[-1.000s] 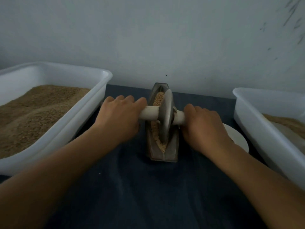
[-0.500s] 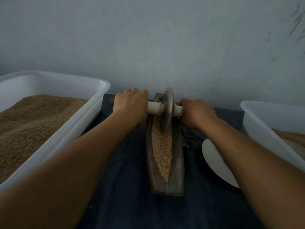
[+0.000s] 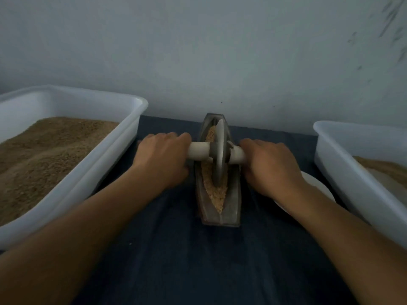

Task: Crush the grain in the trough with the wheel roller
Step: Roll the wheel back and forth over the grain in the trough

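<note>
A narrow boat-shaped metal trough lies on the dark cloth, pointing away from me, with tan grain along its groove. The grey metal wheel roller stands upright in the groove near the trough's middle, on a pale axle handle that sticks out both sides. My left hand grips the left end of the axle. My right hand grips the right end. The outer ends of the handle are hidden under my fingers.
A large white tub of brown grain stands at the left. Another white tub with some grain stands at the right edge. A white plate lies between my right wrist and that tub. A pale wall rises just behind the trough.
The wheel rolled from the trough's middle to its far end half a second ago, then back toward me to the middle now. Both hands kept their grip on the axle.
</note>
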`<action>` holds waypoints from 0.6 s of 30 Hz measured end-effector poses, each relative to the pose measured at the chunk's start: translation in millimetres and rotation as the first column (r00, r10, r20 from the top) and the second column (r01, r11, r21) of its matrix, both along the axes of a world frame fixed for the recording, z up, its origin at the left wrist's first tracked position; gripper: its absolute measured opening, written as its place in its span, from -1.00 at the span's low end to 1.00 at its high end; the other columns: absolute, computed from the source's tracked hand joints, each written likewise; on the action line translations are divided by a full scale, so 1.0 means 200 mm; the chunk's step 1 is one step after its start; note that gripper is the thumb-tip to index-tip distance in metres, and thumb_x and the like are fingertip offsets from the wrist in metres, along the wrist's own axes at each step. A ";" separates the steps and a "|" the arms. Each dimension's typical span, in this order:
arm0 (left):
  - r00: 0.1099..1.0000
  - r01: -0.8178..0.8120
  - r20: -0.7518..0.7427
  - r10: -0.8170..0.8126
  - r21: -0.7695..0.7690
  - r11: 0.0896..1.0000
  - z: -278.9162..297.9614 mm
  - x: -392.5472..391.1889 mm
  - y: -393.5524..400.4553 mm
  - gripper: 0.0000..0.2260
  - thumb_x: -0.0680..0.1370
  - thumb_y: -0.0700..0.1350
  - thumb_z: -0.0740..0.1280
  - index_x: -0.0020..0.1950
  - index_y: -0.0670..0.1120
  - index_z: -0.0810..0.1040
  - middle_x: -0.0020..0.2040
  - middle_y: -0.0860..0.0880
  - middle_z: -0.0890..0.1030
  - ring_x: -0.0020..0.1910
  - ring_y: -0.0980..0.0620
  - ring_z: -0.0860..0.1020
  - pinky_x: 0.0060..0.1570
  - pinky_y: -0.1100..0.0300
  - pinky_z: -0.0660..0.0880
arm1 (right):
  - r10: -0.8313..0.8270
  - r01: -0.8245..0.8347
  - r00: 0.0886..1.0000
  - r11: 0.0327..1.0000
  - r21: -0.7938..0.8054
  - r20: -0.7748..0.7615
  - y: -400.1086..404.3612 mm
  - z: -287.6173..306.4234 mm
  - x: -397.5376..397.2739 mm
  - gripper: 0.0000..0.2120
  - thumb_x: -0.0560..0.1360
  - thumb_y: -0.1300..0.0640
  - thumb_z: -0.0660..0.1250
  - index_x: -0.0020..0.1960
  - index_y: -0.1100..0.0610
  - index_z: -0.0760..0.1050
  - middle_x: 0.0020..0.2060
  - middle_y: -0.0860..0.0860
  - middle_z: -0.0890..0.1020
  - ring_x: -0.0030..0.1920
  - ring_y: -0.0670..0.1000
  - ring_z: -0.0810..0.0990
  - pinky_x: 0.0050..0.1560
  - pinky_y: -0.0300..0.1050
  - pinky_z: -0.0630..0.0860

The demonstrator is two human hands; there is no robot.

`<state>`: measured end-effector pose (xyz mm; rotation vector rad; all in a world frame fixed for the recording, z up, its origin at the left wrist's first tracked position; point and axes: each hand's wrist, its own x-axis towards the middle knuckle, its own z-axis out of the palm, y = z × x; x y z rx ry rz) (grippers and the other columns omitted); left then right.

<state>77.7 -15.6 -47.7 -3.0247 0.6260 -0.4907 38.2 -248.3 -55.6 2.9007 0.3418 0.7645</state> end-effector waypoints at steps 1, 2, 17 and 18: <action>1.000 0.016 0.014 -0.016 -0.006 1.000 0.00 -0.04 0.01 -0.65 0.45 0.13 0.41 0.12 0.05 0.40 -0.04 0.03 0.54 -0.11 0.00 0.53 -0.14 0.09 0.42 | 0.008 -0.008 1.000 1.000 0.001 0.022 0.01 0.00 -0.05 -0.79 0.40 0.06 0.42 0.00 0.06 0.49 -0.20 0.02 0.59 -0.23 0.14 0.55 -0.24 -0.08 0.19; 0.999 0.027 0.020 -0.027 -0.009 1.000 0.01 -0.08 0.02 -0.66 0.45 0.13 0.40 0.13 0.06 0.39 -0.05 0.03 0.54 -0.11 0.01 0.53 -0.15 0.09 0.43 | 0.012 -0.012 0.999 1.000 0.005 0.051 0.01 0.00 -0.10 -0.79 0.40 0.08 0.42 0.00 0.08 0.50 -0.21 0.03 0.58 -0.25 0.13 0.53 -0.24 -0.09 0.18; 0.998 0.030 0.048 -0.032 0.026 0.999 0.01 -0.06 0.00 -0.50 0.39 0.10 0.48 0.19 0.04 0.32 0.06 0.01 0.51 0.02 0.00 0.52 0.07 0.07 0.46 | -0.020 0.021 0.999 1.000 -0.016 0.045 0.00 -0.05 -0.06 -0.78 0.41 0.12 0.42 0.01 0.11 0.48 -0.20 0.04 0.56 -0.26 0.10 0.51 -0.26 -0.08 0.22; 0.999 0.020 0.030 -0.021 0.023 1.000 0.00 -0.01 -0.01 -0.48 0.38 0.09 0.49 0.21 0.04 0.32 0.08 -0.01 0.52 0.03 -0.02 0.53 0.08 0.05 0.47 | -0.033 0.034 0.999 0.999 -0.040 0.040 0.00 -0.05 0.00 -0.79 0.41 0.11 0.42 0.00 0.10 0.47 -0.21 0.04 0.56 -0.26 0.11 0.52 -0.27 -0.07 0.19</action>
